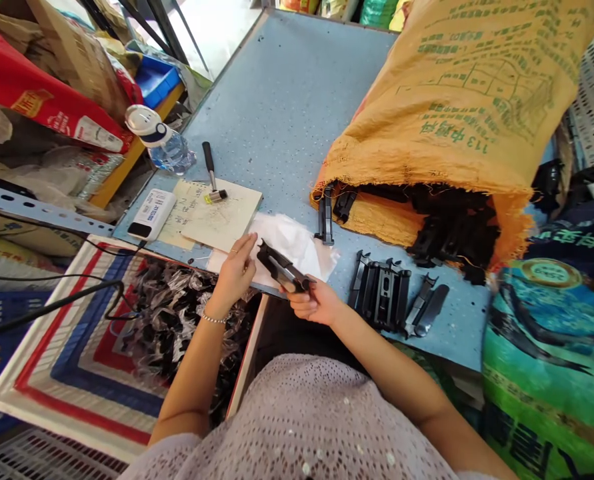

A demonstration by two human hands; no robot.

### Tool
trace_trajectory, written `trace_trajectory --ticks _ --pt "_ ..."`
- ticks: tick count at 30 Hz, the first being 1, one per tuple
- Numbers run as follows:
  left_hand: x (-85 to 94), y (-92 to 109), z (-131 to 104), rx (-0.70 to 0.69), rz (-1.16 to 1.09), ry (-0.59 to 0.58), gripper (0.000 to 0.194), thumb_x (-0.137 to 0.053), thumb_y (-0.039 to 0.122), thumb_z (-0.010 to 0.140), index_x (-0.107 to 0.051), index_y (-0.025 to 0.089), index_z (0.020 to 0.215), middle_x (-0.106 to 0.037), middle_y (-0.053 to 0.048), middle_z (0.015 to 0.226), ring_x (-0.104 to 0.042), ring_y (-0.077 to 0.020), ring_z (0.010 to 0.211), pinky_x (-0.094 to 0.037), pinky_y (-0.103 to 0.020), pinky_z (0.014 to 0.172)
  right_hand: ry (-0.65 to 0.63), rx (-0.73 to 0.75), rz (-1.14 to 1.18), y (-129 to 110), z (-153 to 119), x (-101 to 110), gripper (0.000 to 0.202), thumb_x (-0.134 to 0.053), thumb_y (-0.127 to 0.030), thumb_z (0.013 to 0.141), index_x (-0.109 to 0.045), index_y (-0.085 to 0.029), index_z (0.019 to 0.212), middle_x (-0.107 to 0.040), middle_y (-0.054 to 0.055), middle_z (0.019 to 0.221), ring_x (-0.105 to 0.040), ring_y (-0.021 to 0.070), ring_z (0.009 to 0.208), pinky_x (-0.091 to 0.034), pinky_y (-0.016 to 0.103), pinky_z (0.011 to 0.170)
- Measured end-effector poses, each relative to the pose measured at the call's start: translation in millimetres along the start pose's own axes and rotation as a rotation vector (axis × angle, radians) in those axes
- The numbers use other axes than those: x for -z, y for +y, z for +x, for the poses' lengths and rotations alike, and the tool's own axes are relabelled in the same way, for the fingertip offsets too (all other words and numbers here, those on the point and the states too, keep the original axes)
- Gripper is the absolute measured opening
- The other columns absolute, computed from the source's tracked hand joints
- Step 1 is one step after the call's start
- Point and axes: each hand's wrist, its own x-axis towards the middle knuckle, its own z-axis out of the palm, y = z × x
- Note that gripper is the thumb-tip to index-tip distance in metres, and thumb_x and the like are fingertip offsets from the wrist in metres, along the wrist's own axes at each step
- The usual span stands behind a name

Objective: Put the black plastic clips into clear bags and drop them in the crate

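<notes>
My right hand is closed around a long black plastic part, which tilts up to the left over the table's front edge. To its left is my left hand, fingers loosely bent and apart, with no held thing visible in it. It lies over the edge of a stack of thin white plastic bags; whether it touches them I cannot tell. Several similar black parts lie in a row right of my right hand. One more black part stands by the mouth of an orange woven sack.
The blue speckled table holds a hammer on a cardboard sheet, a white device and a water bottle. Below left, a striped basket contains bagged black pieces. A green-blue sack stands right.
</notes>
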Motion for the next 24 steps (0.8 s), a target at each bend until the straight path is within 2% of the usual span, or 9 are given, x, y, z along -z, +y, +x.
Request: trace_trajectory --ticks 2,5,11,14,17,19,20,22,24 --pt "-4.4 12 -14 -0.167 0.021 -0.045 0.063 -0.043 0.01 0.097 -0.041 0.021 0.159 -0.048 -0.016 0.158 -0.056 -0.026 0.14 -0.05 -0.045 0.116 0.042 0.067 -0.035 -1 12 2 0.033 -0.047 -0.047 0.09 -0.059 -0.016 0.09 -0.023 -0.013 0.052 -0.004 0.0073 0.042 -0.011 0.021 0.038" --pt "-9.7 32 -37 -0.361 -0.013 -0.11 0.07 -0.04 0.005 0.097 -0.031 0.026 0.164 -0.048 -0.014 0.16 -0.047 -0.0251 0.149 -0.045 -0.045 0.122 0.168 0.157 -0.165 -3 19 -1 0.033 -0.048 -0.05 0.092 -0.048 -0.022 0.074 -0.026 -0.011 0.051 -0.013 0.0086 0.042 -0.016 0.022 0.039" --pt "-13.9 49 -56 -0.392 -0.002 -0.257 0.078 -0.045 0.005 0.094 -0.027 0.03 0.165 -0.048 -0.013 0.16 -0.054 -0.0257 0.143 -0.051 -0.046 0.117 0.668 0.396 -0.88 13 5 -17 0.019 -0.06 -0.04 0.092 -0.057 -0.022 0.085 -0.059 -0.003 0.074 -0.053 0.0155 0.07 -0.042 0.026 0.063" --pt "-1.9 61 -64 -0.365 -0.024 -0.217 0.069 -0.058 0.015 0.093 -0.042 0.028 0.159 -0.059 -0.014 0.15 -0.063 -0.0272 0.133 -0.056 -0.045 0.112 0.521 0.403 -0.958 23 -5 -32 0.026 -0.05 -0.043 0.1 -0.062 -0.02 0.098 -0.067 0.002 0.087 -0.061 0.0178 0.08 -0.049 0.031 0.072" --pt "43.2 70 -87 -0.223 -0.047 -0.065 0.052 -0.065 0.022 0.092 -0.064 0.038 0.141 -0.074 -0.005 0.128 -0.073 -0.025 0.114 -0.062 -0.043 0.103 0.085 0.345 -0.95 16 -30 -48 0.034 -0.046 -0.046 0.104 -0.063 -0.02 0.119 -0.072 0.004 0.099 -0.066 0.0159 0.08 -0.054 0.031 0.074" --pt "86.0 57 -108 -0.039 -0.014 -0.075 0.044 -0.067 0.03 0.089 -0.07 0.05 0.128 -0.077 0.005 0.119 -0.075 -0.0263 0.107 -0.064 -0.047 0.098 -0.062 0.314 -1.068 -1 -58 -52 0.036 -0.045 -0.046 0.106 -0.064 -0.023 0.125 -0.074 0.005 0.108 -0.07 0.0161 0.087 -0.056 0.031 0.078" --pt "105.7 41 -118 0.055 0.032 -0.145 0.038 -0.065 0.038 0.088 -0.07 0.058 0.12 -0.078 0.012 0.116 -0.075 -0.0266 0.105 -0.064 -0.05 0.097 0.012 0.316 -1.198 -10 -75 -51 0.034 -0.045 -0.044 0.107 -0.066 -0.024 0.125 -0.075 0.006 0.113 -0.071 0.0171 0.093 -0.055 0.032 0.082" --pt "132.0 -7 -137 0.211 0.128 -0.293 0.031 -0.061 0.05 0.083 -0.071 0.065 0.108 -0.077 0.021 0.112 -0.077 -0.0282 0.102 -0.063 -0.053 0.091 0.398 0.282 -1.537 -27 -107 -42 0.029 -0.047 -0.038 0.107 -0.07 -0.024 0.117 -0.075 0.007 0.114 -0.071 0.021 0.098 -0.053 0.036 0.085" --pt "135.5 -64 -154 0.392 0.225 -0.372 0.019 -0.062 0.049 0.074 -0.076 0.058 0.085 -0.08 0.02 0.092 -0.079 -0.0277 0.086 -0.063 -0.049 0.077 0.825 0.129 -1.853 -35 -131 -27 0.025 -0.052 -0.033 0.105 -0.072 -0.019 0.108 -0.076 0.013 0.104 -0.069 0.0272 0.095 -0.052 0.04 0.081"
